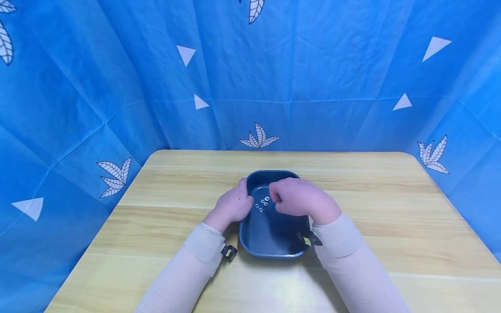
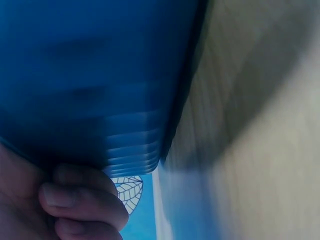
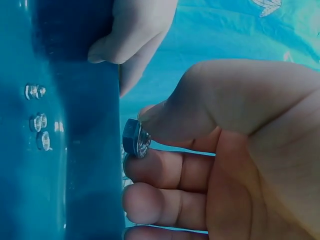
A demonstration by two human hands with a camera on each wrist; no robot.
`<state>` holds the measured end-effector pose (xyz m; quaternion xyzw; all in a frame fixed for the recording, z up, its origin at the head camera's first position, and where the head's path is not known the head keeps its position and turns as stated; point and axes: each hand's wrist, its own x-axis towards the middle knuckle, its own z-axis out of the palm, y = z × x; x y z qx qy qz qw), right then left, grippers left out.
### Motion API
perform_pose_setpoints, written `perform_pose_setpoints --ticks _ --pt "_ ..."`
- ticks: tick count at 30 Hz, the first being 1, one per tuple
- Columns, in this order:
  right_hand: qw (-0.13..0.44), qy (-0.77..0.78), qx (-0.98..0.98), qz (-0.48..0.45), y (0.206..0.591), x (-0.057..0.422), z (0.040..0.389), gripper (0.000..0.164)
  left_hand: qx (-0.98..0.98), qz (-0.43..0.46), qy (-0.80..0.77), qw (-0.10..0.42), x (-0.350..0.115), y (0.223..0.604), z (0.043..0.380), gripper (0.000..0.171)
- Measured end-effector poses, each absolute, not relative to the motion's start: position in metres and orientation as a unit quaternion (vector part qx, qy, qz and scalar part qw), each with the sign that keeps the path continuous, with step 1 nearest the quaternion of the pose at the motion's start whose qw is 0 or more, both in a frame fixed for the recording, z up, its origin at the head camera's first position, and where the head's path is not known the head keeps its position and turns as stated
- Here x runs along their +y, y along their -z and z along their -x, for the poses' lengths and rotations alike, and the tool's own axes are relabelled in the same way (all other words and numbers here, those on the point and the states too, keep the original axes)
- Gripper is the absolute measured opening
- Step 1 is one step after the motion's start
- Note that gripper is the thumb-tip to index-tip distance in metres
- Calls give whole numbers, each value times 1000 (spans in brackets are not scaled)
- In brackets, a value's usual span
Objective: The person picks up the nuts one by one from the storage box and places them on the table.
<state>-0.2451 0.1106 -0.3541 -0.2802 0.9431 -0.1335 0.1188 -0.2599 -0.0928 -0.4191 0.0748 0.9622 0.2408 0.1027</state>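
Observation:
A dark blue plastic bin (image 1: 266, 234) sits on the table, its ribbed outer wall (image 2: 132, 140) filling much of the left wrist view. My left hand (image 1: 234, 203) grips the bin's left rim, thumb over the inside and curled fingers against the outside. Over the bin's right side is my right hand (image 1: 299, 198). Its thumb and index finger pinch a shiny metal flange nut (image 3: 132, 137), which the head view hides behind the hand. Several similar small nuts (image 3: 43, 141) lie loosely grouped on the bin floor, between the two hands.
The light wooden table (image 1: 164, 243) extends around the bin on every side. A blue cloth (image 1: 332, 78) with white leaves and triangles hangs behind the table and along its sides. Each wrist wears a small black strap-mounted device (image 1: 229, 252).

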Motion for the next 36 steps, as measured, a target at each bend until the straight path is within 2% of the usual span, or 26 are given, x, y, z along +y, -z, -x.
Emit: perform_pose_setpoints --ticks 18,36 --pt "103 160 940 283 337 121 238 15 961 -76 -242 107 -93 418 261 69" --pt "93 197 941 259 337 151 247 12 962 -82 -239 101 -93 418 260 69"
